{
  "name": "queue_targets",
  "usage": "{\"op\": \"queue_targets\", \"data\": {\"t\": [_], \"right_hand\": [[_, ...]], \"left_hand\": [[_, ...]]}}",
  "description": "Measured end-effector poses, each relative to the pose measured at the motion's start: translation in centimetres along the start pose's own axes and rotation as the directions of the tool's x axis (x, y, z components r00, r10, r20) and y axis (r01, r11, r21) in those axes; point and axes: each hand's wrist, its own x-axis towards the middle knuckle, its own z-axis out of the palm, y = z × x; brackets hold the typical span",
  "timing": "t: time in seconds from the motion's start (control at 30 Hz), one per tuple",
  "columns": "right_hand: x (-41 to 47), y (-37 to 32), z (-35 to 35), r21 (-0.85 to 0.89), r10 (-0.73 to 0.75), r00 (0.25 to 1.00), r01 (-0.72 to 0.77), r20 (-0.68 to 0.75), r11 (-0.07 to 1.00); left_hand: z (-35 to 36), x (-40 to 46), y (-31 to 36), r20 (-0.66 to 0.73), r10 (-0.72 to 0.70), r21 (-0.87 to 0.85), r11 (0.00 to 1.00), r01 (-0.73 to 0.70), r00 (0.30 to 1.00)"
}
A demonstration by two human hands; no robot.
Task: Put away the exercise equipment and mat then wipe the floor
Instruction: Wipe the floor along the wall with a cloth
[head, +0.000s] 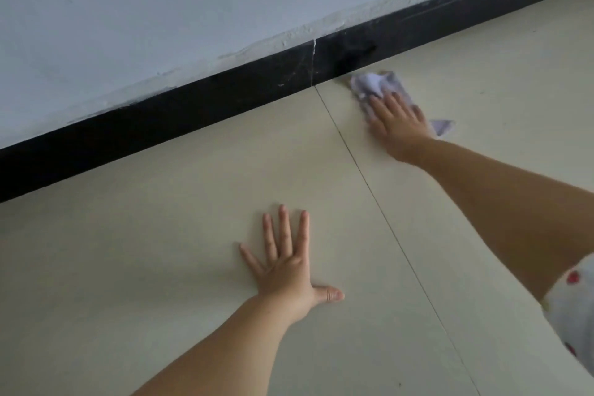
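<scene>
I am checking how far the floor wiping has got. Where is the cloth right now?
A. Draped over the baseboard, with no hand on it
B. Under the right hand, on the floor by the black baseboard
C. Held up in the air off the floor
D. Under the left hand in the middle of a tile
B: the right hand presses the cloth flat on the floor beside the black baseboard, while the left hand rests bare on a tile.

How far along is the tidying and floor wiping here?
No exercise gear or mat shows, so putting away looks done. Wiping is in hand: the right hand presses a cloth on the floor beside the black skirting; the left hand rests flat. How much floor remains is not visible.
</scene>
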Motion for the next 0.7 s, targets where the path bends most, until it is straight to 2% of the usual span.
{"op": "queue_targets", "data": {"t": [0.07,0.1,0.17,0.2,0.27,0.3,0.37,0.4,0.43,0.47,0.5,0.57,0.6,0.67,0.7], "right_hand": [[0.5,2.8,-1.2,0.171,0.313,0.949,-0.314,0.033,0.934],[0.4,2.6,-1.3,0.219,0.394,0.918,-0.394,0.046,0.893],[-0.5,-0.4,-0.4,0.190,0.375,0.927,-0.370,0.008,0.909],[-1.4,-2.9,0.4,0.149,0.279,0.960,-0.273,-0.022,0.950],[-3.3,-8.6,2.2,0.043,-0.062,0.996,0.065,-0.056,0.997],[-4.1,-11.4,3.1,-0.018,-0.254,0.967,0.253,-0.031,0.967],[-4.5,-14.7,3.7,-0.103,-0.542,0.836,0.548,0.083,0.830],[-3.7,-14.5,3.2,-0.121,-0.609,0.784,0.620,0.116,0.775],[-2.4,-13.4,2.6,-0.149,-0.631,0.767,0.641,0.113,0.753],[-1.0,-11.6,1.9,-0.176,-0.611,0.788,0.614,0.078,0.770],[0.6,-9.1,1.1,-0.198,-0.534,0.845,0.530,0.035,0.825],[2.6,-3.3,-0.6,-0.094,-0.223,0.974,0.218,-0.041,0.971],[3.0,-0.2,-1.3,0.012,-0.035,0.998,0.036,-0.057,0.999],[2.5,4.3,-2.1,0.169,0.277,0.961,-0.270,-0.018,0.948],[1.9,5.1,-2.2,0.194,0.358,0.934,-0.354,0.018,0.915]], "left_hand": [[0.0,0.0,-0.1,0.006,0.011,-0.004,1.000,-0.011,1.000],[-0.1,-0.1,-0.1,0.009,0.016,-0.010,1.000,-0.016,1.000],[-0.1,-0.1,-0.1,0.013,0.023,-0.019,1.000,-0.023,1.000],[0.0,-0.1,-0.1,0.013,0.023,-0.020,1.000,-0.023,1.000],[0.0,0.0,0.0,0.013,0.009,-0.010,1.000,-0.009,1.000],[0.1,0.0,0.0,0.018,-0.001,-0.001,1.000,0.001,1.000],[0.1,0.1,0.1,0.038,-0.012,0.018,1.000,0.012,0.999],[0.1,0.1,0.1,0.041,-0.016,0.025,1.000,0.015,0.999],[0.1,0.0,0.1,0.035,-0.018,0.029,0.999,0.017,0.999],[0.1,0.0,0.1,0.028,-0.018,0.032,0.999,0.017,0.999],[0.0,0.0,0.1,0.028,-0.016,0.035,0.999,0.015,0.999],[-0.1,0.0,0.1,0.036,-0.010,0.030,0.999,0.009,0.999],[-0.1,0.0,0.0,0.038,-0.008,0.025,1.000,0.007,0.999],[-0.1,0.0,0.0,0.034,-0.007,0.024,1.000,0.006,0.999],[0.0,0.0,0.0,0.032,-0.006,0.025,1.000,0.005,0.999]]}}
